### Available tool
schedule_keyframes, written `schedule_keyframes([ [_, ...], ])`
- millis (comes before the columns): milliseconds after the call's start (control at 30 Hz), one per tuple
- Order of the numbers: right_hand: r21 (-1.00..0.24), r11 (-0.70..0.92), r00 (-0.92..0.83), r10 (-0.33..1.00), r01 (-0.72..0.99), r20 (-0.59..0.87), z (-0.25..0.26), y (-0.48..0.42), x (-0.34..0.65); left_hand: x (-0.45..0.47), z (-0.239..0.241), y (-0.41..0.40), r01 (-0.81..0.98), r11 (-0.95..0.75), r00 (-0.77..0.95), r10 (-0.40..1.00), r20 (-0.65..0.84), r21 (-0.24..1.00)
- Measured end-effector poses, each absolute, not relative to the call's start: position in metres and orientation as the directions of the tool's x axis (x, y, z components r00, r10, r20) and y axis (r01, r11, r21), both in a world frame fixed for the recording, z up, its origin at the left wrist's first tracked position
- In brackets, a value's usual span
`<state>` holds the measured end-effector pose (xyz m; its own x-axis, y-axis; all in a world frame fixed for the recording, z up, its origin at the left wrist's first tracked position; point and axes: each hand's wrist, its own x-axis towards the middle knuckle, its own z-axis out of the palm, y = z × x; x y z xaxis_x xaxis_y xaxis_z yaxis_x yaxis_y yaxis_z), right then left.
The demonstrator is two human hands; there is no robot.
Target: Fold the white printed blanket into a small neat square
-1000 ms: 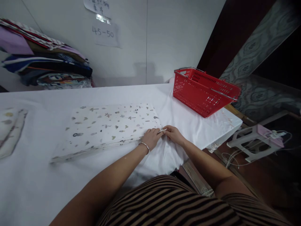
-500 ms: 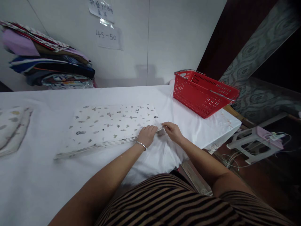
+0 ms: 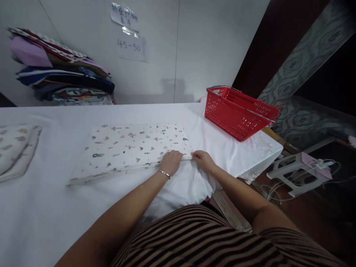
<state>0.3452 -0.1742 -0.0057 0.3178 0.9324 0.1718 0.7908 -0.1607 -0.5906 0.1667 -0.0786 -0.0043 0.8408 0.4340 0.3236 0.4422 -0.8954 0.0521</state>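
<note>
A white cloth (image 3: 133, 146) with small grey and beige printed motifs lies folded in several layers, its long near edge towards me. My left hand (image 3: 171, 162), with a silver bracelet at the wrist, is closed over that near edge, close to the right end. My right hand (image 3: 203, 160) pinches the near right corner of the same cloth between thumb and fingers. The fingertips of my left hand are partly hidden against the layers. Both hands are close together, low over the table.
The table has a white tablecloth (image 3: 55, 207). At its back right stands a red basket (image 3: 239, 115) with metal handles. Another folded printed cloth (image 3: 13, 148) lies far left. Stacked fabrics (image 3: 69, 78) sit behind the table. A plastic stool (image 3: 297, 174) with cables stands right.
My right hand has brought the cloth's near right corner down, and the layers there lie flatter and more even. My left hand stays on the near edge, slightly lower in view.
</note>
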Motion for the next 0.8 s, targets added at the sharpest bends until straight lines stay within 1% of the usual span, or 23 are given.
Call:
schedule_keyframes([
  [100, -0.664, -0.227, 0.375, 0.923, 0.712, 0.088, -0.007, -0.171, 0.346, 0.160, 0.002, -0.080, 0.485, -0.871, 0.826, 0.486, 0.285, 0.079],
  [200, -0.693, -0.288, 0.418, 0.908, 0.660, 0.021, -0.004, -0.167, 0.347, 0.153, 0.006, -0.080, 0.515, -0.852, 0.812, 0.522, 0.263, 0.101],
  [333, -0.675, -0.383, 0.486, 0.873, 0.631, -0.041, 0.004, -0.162, 0.348, 0.145, 0.007, -0.078, 0.516, -0.844, 0.804, 0.535, 0.260, 0.142],
  [500, -0.616, -0.513, 0.485, 0.843, 0.598, -0.231, 0.014, -0.156, 0.351, 0.140, 0.003, -0.075, 0.488, -0.851, 0.804, 0.524, 0.282, 0.193],
  [667, -0.615, -0.523, 0.455, 0.844, 0.589, -0.283, 0.016, -0.153, 0.353, 0.141, 0.002, -0.073, 0.479, -0.853, 0.807, 0.521, 0.278, 0.208],
  [733, -0.641, -0.517, 0.440, 0.849, 0.568, -0.294, 0.017, -0.153, 0.353, 0.142, 0.002, -0.073, 0.479, -0.853, 0.806, 0.520, 0.283, 0.207],
  [800, -0.691, -0.486, 0.435, 0.860, 0.535, -0.268, 0.018, -0.152, 0.352, 0.143, 0.001, -0.073, 0.476, -0.855, 0.801, 0.519, 0.300, 0.206],
])
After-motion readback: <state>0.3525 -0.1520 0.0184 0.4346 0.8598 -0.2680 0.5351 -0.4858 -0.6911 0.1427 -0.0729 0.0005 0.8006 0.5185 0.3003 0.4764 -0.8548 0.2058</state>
